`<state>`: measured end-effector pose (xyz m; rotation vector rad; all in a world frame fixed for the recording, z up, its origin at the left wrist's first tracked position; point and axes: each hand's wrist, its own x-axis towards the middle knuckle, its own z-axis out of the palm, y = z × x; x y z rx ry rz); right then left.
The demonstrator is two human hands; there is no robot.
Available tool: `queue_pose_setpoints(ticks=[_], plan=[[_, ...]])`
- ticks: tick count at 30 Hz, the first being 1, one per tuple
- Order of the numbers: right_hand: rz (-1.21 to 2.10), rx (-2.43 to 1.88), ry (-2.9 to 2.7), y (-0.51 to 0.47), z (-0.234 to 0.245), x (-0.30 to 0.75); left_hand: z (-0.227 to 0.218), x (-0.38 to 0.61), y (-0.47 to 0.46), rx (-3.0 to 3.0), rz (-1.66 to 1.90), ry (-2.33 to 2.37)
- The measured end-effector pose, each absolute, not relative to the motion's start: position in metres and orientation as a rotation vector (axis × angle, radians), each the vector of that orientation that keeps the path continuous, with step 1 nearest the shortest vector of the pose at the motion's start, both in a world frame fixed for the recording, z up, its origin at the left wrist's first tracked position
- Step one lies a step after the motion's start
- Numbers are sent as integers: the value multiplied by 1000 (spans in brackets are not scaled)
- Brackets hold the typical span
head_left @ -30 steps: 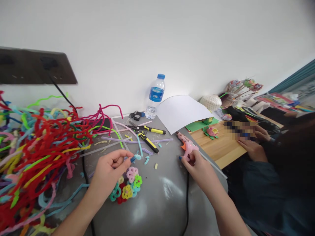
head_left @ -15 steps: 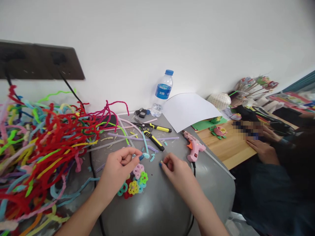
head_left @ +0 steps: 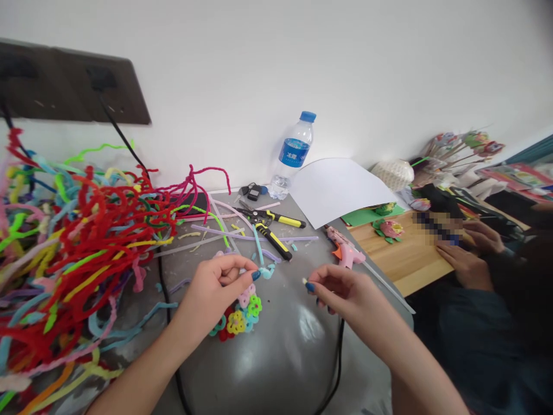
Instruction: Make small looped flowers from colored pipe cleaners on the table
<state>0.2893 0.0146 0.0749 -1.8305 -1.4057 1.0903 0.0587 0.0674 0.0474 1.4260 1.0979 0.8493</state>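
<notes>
And there on the water bottle (head_left: 289, 170), leaning by the wall (head_left: 224, 75), a blue label (head_left: 294, 153) shows white characters that seem to read 冰露; its finer print is too small to tell. Down to the hands: both hang over the grey table (head_left: 268, 380), palms turned inward, forearms slanting in from the near corners. The left hand (head_left: 222, 288) has thumb and forefinger pinched on a light-blue fuzzy piece (head_left: 266, 271), other fingers curled under. The right hand (head_left: 343, 288), well apart, nips a tiny pale-yellow scrap (head_left: 305, 280) at its blue-nailed tips. Just below the left fingertips sits a cluster of looped flowers (head_left: 235, 323): pink, lime, yellow, light blue, red and teal, all fuzzy petals, partly hidden by the hand. Beyond the right hand lies a pink glue gun (head_left: 347, 255), and nearer the middle, yellow-and-black pliers (head_left: 270, 230).
</notes>
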Motion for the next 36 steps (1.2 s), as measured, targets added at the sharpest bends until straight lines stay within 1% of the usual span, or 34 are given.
queue_pose_setpoints(ticks=[5,10,13,20,36], plan=[[1087,-1697,-1458,24,103,284,46,61,67,1332,788,1049],[1067,-1644,-1700,37,116,266,48,62,66,1265,746,1025],[1038,-1687,-1841,42,121,258,49,62,65,1243,739,1024],[901,-1739,-1998,45,119,254,50,62,65,1255,713,1020],[920,-1770,-2004,48,119,248,49,62,64,1244,701,1001]])
